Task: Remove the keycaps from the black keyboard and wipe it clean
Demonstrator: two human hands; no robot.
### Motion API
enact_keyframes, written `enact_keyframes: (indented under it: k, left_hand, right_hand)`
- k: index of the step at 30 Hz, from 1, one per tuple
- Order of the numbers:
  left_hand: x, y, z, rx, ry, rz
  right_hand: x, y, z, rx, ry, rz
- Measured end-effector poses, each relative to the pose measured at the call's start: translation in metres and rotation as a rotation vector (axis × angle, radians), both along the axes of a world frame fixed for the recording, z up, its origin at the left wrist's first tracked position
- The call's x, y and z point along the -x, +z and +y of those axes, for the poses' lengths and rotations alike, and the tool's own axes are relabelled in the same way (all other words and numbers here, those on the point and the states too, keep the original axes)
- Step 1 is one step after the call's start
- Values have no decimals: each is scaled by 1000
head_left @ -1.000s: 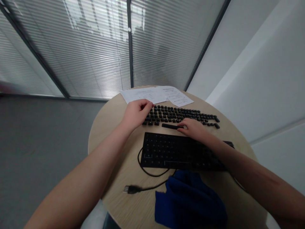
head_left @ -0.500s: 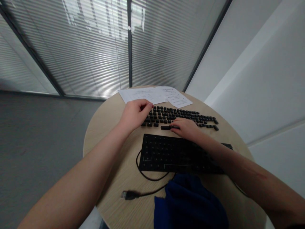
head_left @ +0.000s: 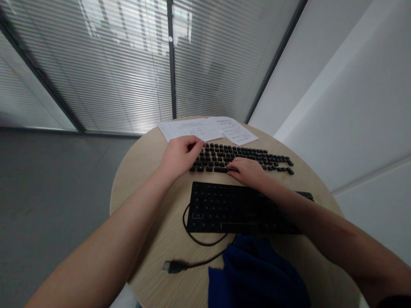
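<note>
A black keyboard base (head_left: 231, 209) with bare switches lies on the round wooden table (head_left: 144, 171). Beyond it, loose black keycaps (head_left: 253, 155) are laid out in rows. My left hand (head_left: 180, 155) rests curled at the left end of those rows, fingertips touching the keycaps. My right hand (head_left: 247, 170) lies over the front row, fingers closed on the long black spacebar keycap (head_left: 221, 170), which lines up with the front row.
White printed papers (head_left: 205, 128) lie at the table's far edge. A black USB cable (head_left: 192, 239) loops from the keyboard to a plug (head_left: 171, 266) near the front. A dark blue cloth (head_left: 257, 273) sits at the near edge. Blinds and a white wall stand behind.
My right hand has slid the spacebar keycap left and slightly back, up against the front row of keycaps. The left hand has stayed put.
</note>
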State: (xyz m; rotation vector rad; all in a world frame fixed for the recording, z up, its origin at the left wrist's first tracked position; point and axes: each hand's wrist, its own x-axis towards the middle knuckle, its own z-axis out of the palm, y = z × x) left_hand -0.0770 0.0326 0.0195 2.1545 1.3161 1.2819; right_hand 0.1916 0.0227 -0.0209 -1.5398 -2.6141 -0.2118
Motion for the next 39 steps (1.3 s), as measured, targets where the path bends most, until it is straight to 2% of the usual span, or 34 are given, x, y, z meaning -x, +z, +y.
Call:
enact_keyframes:
  k: [7, 12, 16, 19, 22, 25, 27, 29, 32, 36, 39]
  left_hand:
    - [0, -4, 2, 4, 2, 5]
    - [-1, -6, 3, 5, -30, 33]
    - [-3, -7, 4, 7, -70, 65]
    - [-7, -5, -2, 2, -107, 113]
    - [-17, 0, -18, 2, -223, 191]
    - [-32, 5, -40, 18, -417, 347]
    - [-43, 4, -53, 15, -510, 477]
    - [-52, -1, -60, 19, -558, 561]
    - [-63, -16, -61, 30, -557, 636]
    - [-73, -33, -54, 84, -533, 733]
    - [-78, -36, -52, 111, -545, 762]
  right_hand:
    - [-15, 7, -3, -62, 2, 46]
    - [-50, 22, -26, -144, -56, 199]
    - [-85, 33, -66, -246, -142, 539]
    - [-106, 34, -95, -231, -280, 826]
    - [-117, 29, -113, -186, -393, 1079]
    - [-117, 23, -118, -46, -339, 1367]
    - [-113, 18, -116, 8, -283, 1471]
    - [-109, 13, -113, 12, -283, 1506]
    - [-106, 2, -111, 34, -315, 1508]
    - [-105, -9, -114, 64, -312, 1369]
    - [-104, -10, -118, 74, -309, 1286]
